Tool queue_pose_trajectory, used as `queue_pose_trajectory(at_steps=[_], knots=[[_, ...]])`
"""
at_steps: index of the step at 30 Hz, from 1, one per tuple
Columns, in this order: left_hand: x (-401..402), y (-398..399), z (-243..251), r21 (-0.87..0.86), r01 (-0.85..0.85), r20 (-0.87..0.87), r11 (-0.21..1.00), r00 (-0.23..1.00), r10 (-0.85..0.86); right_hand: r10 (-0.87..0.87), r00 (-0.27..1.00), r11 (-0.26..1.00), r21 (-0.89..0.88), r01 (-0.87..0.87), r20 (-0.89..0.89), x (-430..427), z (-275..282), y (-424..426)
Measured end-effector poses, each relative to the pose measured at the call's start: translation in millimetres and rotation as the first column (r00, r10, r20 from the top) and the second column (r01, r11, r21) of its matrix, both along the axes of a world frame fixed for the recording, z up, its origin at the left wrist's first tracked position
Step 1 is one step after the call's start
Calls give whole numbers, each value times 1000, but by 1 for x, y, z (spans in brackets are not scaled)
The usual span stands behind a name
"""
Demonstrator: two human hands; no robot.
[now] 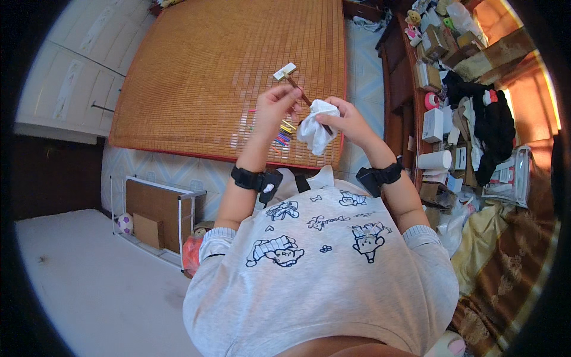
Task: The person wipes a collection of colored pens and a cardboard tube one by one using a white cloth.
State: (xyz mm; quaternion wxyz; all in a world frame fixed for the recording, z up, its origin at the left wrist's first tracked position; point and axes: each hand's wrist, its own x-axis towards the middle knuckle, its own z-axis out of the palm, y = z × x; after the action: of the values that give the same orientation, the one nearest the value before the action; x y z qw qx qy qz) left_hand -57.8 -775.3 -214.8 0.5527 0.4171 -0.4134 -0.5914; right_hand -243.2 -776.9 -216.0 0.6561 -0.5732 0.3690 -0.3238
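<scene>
Between thumb and fingers, my left hand (277,105) grips a slim brown rod (305,96), which slants down to the right. My right hand (345,118) presses a crumpled white tissue (317,119) around the rod's lower part, and a dark end shows past the paper. At the rod's upper tip is a small white block (284,71); whether they touch I cannot tell. Several coloured pens or pencils (282,139) lie scattered on the woven bamboo mat (200,80), partly hidden behind my left hand and the tissue.
The mat covers a bed-like surface with a red edge before me. On my right, a long wooden cabinet (399,89) carries boxes, a white roll (435,159), dark clothing (495,129) and plastic bags. A white-framed folding table (156,214) and a ball (125,223) stand at lower left.
</scene>
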Motion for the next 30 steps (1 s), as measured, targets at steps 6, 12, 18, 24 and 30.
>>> queue_pose_trajectory(at_steps=[6, 12, 18, 24, 30], knots=[[-7, 4, 22, -22, 30, 2, 999, 1000, -30, 102, 990, 990, 87, -111, 100, -20, 12, 13], [-36, 21, 26, 6, 108, 25, 994, 994, -108, 29, 958, 995, 84, -55, 287, -19, 16, 12], [-38, 13, 50, -96, 35, 55, 995, 998, -30, 27, 922, 985, 149, -91, 386, -34, 16, 14], [-42, 7, 64, -145, 26, 36, 989, 999, -21, 34, 945, 987, 139, -83, 326, -50, 25, 20], [-32, 3, 71, -225, -120, -49, 967, 993, 111, 76, 986, 995, 59, -86, 150, -74, 13, 20]])
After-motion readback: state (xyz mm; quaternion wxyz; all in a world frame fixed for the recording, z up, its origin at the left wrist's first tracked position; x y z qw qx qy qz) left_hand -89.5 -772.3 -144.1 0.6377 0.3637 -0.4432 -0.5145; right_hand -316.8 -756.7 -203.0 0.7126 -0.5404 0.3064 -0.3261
